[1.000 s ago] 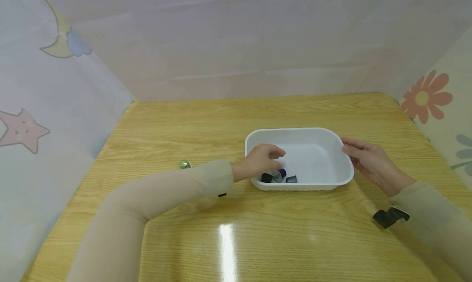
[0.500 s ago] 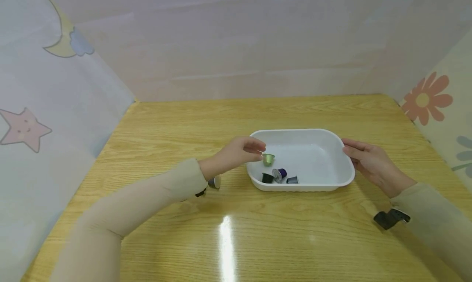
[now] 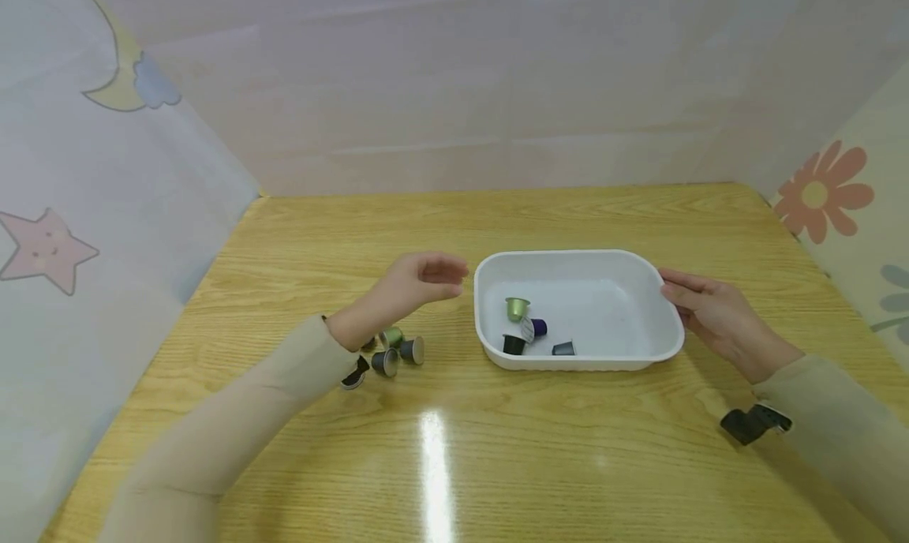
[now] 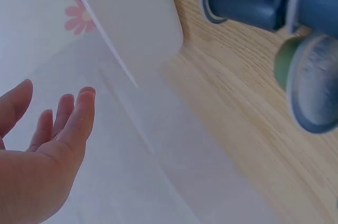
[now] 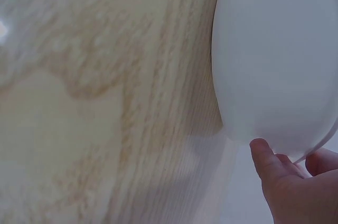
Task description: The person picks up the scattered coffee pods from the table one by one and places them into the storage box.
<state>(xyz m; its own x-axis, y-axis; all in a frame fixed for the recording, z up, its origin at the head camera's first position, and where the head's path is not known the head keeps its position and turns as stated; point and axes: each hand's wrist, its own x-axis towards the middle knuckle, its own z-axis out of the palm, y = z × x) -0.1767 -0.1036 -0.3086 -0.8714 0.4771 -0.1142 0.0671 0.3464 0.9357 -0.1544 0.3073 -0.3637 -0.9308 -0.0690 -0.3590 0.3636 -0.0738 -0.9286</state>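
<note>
My left hand (image 3: 415,282) hovers over the table just left of the white plastic bin (image 3: 596,364). Its fingers are loosely bent and nothing is between them; the left wrist view shows the same bare hand (image 4: 53,150). At the bin's right end my right hand (image 3: 724,318) pinches the rim, thumb over it and fingers against the outer wall (image 5: 280,71). Inside the bin lie a green coffee capsule (image 3: 517,308), a purple one with its silvery lid showing (image 3: 540,327), a black one (image 3: 514,345) and a grey one (image 3: 564,349).
Below my left wrist several more capsules lie on the wooden table (image 3: 554,448), among them a green one (image 3: 391,338) and two dark grey ones (image 3: 412,350); the wrist partly hides some. A pale printed sheet (image 3: 454,85) stands behind the table.
My left hand has drawn back left out of the bin, leaving a green capsule inside. Capsules on the table have come into sight behind the wrist. The right hand stays on the rim.
</note>
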